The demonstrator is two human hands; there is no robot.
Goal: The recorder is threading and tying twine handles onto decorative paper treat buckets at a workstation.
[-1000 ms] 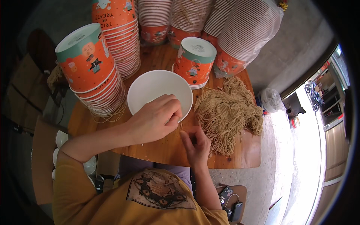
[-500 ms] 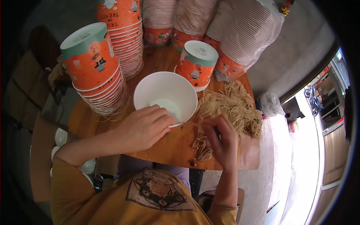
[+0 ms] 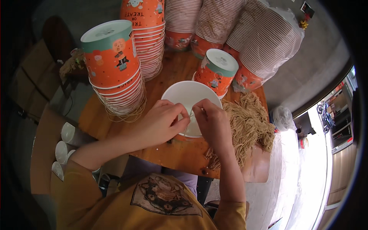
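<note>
A white-lined paper bucket (image 3: 188, 92) stands mouth up near the table's front edge, its orange outside just showing below the rim. Over its near rim, my left hand (image 3: 165, 120) and my right hand (image 3: 212, 120) are close together, fingers pinched. A thin pale string (image 3: 191, 114) runs between their fingertips, and part of it hangs down by the rim; the fingers hide its ends. Just right of my right hand lies a loose heap of tan strings (image 3: 249, 126).
A stack of upturned orange buckets (image 3: 111, 61) stands left, strings hanging round its lower rims; a taller stack (image 3: 143, 34) is behind. A short stack (image 3: 217, 71) sits beyond the bucket. Plastic-wrapped stacks (image 3: 268, 42) line the back. White-lined buckets (image 3: 63, 151) lie in a cardboard box at lower left.
My right hand has moved left from beside the string heap to the bucket's near rim, meeting my left hand. The string between them is now shorter. The whole view has shifted slightly.
</note>
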